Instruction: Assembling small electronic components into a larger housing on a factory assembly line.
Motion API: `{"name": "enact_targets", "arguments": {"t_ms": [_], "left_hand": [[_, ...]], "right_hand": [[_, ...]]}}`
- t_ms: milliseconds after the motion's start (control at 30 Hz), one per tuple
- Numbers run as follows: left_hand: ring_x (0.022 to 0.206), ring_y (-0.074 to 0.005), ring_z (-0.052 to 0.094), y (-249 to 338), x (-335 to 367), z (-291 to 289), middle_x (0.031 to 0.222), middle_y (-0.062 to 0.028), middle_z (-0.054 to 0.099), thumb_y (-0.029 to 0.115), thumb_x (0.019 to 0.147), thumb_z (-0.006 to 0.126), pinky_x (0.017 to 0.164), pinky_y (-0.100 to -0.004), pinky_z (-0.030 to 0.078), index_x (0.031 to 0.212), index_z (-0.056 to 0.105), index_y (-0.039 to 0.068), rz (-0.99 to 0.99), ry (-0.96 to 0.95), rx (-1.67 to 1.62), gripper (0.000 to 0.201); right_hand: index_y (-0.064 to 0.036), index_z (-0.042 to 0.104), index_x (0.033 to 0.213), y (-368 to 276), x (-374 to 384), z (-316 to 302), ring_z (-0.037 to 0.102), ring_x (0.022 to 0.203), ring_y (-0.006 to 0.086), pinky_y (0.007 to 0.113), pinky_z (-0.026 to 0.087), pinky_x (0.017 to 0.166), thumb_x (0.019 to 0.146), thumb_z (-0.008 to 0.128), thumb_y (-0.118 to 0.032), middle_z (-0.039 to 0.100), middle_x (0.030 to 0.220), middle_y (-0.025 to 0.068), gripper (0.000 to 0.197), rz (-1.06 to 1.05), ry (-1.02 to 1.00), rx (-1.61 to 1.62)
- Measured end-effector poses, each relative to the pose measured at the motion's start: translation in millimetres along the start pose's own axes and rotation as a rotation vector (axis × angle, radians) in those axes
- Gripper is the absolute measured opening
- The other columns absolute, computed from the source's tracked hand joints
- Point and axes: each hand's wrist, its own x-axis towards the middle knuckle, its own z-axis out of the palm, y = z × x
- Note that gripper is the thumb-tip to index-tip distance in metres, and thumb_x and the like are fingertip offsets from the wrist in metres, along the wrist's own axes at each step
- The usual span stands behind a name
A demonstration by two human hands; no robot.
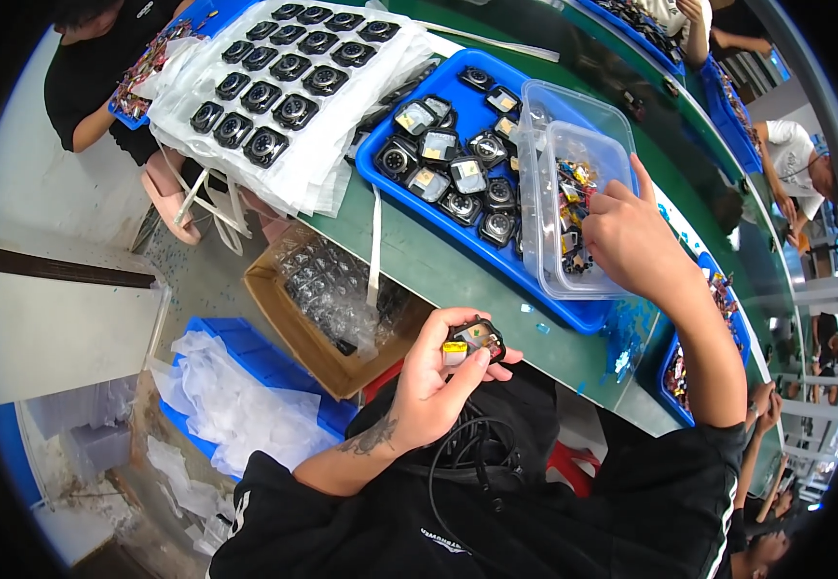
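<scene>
My left hand (435, 378) is closed around a black smartwatch case (480, 338), its open inside turned up. A small yellow-and-silver part (454, 353) sits at the case's edge by my fingers. My right hand (633, 232) reaches over a clear plastic box (544, 261) of small parts (573, 188) in yellow, red and black. One finger points up and the others curl down among the parts; whatever they pinch is hidden. That box rests across the right side of a blue tray (419, 214), which holds several more black watch cases (467, 174).
A white sheet tray (235, 72) with rows of watch cases lies at the far left. Below the green bench (404, 246) stand a cardboard box (279, 328) of clear plastic trays and a blue bin (216, 333) of white wrapping. Another person (86, 72) sits at far left.
</scene>
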Motion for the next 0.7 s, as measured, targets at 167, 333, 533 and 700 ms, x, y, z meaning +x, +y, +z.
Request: {"name": "enact_targets", "arguments": {"t_ms": [167,333,533,700], "left_hand": [[0.095,-0.0258,0.067,0,4,4,0.103,-0.0203,0.063,0.001,0.097,0.044,0.08,-0.035,0.056,0.127,0.034,-0.001,-0.012,-0.044,-0.019,0.031],[0.095,-0.0269,0.067,2,6,13,0.102,-0.0206,0.063,0.0,0.097,0.044,0.082,-0.0353,0.056,0.129,0.031,0.0,-0.039,-0.052,-0.03,0.035],[0.096,-0.0267,0.067,0,14,35,0.107,-0.0262,0.062,0.0,0.096,0.047,0.085,-0.0369,0.055,0.134,0.023,0.003,-0.025,-0.12,0.012,0.045],[0.097,-0.0266,0.067,-10,19,52,0.109,-0.0263,0.062,-0.001,0.096,0.047,0.086,-0.0367,0.055,0.137,0.02,0.004,-0.037,-0.215,0.031,0.049]], "right_hand": [[-0.0036,0.066,0.071,0,-5,-2,0.057,0.091,0.0259,0.058,0.024,0.113,0.069,0.063,-0.004,0.057,0.077,0.0075,0.004,-0.028,0.003,-0.016],[-0.003,0.057,0.077,-31,-42,-56,0.058,0.092,0.0276,0.042,0.046,0.092,0.065,0.062,0.003,0.059,0.086,0.0095,0.015,0.218,0.472,0.535],[0.0014,0.056,0.076,-104,-89,6,0.063,0.067,0.0205,0.028,0.052,0.061,0.068,0.064,0.011,0.063,0.083,0.0162,0.015,0.387,0.887,1.035],[0.0066,0.059,0.083,-126,-102,30,0.065,0.077,0.0163,0.025,0.057,0.067,0.078,0.06,0.016,0.061,0.09,0.0128,0.01,0.77,1.014,1.475]]}}
